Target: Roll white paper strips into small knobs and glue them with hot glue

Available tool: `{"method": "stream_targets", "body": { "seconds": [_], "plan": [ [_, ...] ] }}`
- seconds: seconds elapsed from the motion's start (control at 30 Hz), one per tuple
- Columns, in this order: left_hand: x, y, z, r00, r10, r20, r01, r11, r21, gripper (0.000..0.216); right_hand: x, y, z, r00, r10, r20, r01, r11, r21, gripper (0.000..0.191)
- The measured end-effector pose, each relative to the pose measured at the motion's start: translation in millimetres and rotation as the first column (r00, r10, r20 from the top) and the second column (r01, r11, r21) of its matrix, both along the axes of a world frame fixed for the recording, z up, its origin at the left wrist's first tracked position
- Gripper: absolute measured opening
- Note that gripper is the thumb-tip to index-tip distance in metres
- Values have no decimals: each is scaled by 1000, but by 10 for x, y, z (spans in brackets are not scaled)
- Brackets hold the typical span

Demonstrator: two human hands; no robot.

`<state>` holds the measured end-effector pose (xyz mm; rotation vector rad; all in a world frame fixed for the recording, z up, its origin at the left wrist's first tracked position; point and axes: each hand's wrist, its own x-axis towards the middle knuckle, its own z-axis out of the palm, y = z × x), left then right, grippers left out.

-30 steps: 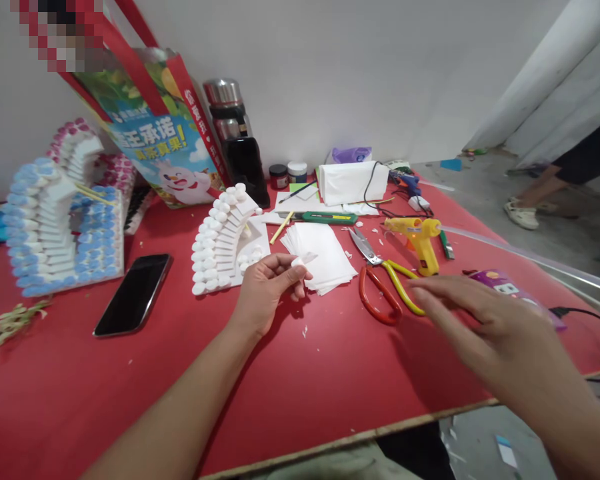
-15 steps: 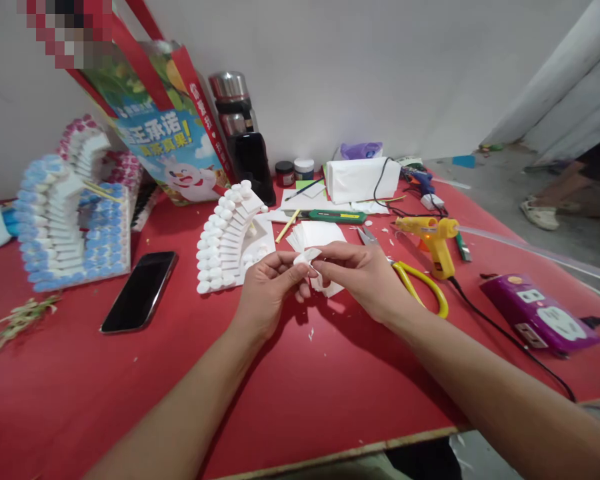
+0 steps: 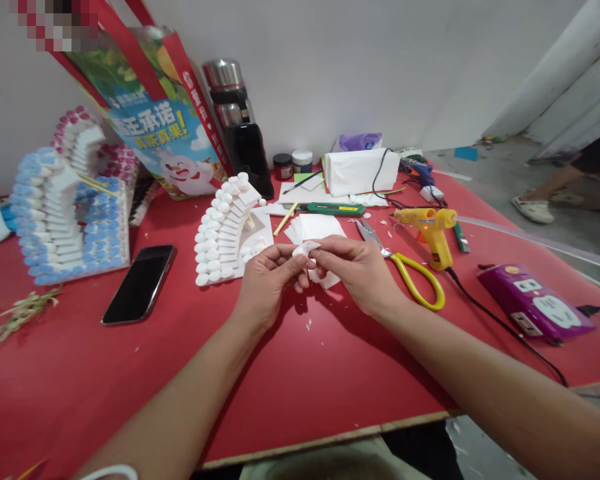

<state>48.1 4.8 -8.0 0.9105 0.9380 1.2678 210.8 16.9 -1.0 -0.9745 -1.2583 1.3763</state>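
Between my fingertips is a small white piece of folded paper [image 3: 306,248]. My left hand [image 3: 273,275] pinches its left side, thumb on top. From the right, my right hand [image 3: 357,270] pinches the other side. Just beyond and partly under my hands lies a fanned stack of white paper sheets [image 3: 323,227]. Left of my hands stands a white curved stepped model [image 3: 225,230] with rows of round white pieces. Scissors with yellow handles [image 3: 420,283] lie right of my right hand, and a green utility knife [image 3: 330,209] lies behind the stack.
A yellow glue gun [image 3: 427,230] stands at right, its cord near a purple power strip [image 3: 537,303]. At left are a phone [image 3: 139,285] and a blue-and-white model [image 3: 70,220]. Behind are a shopping bag [image 3: 165,133] and a thermos [image 3: 225,87]. A person's leg [image 3: 563,180] shows far right.
The camera view has shifted slightly. Both hands still pinch the white paper, whose folded shape looks a little different between the fingers. The scissors show more of their blades.
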Motion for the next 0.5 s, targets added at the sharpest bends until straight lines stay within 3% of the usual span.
{"method": "stream_targets", "body": {
  "seconds": [0.5],
  "plan": [
    [-3,-2,-16,996,-52,72,54,998,-31,23,76,40,-43,989,-13,146,-30,958,285,14]
  ]
}}
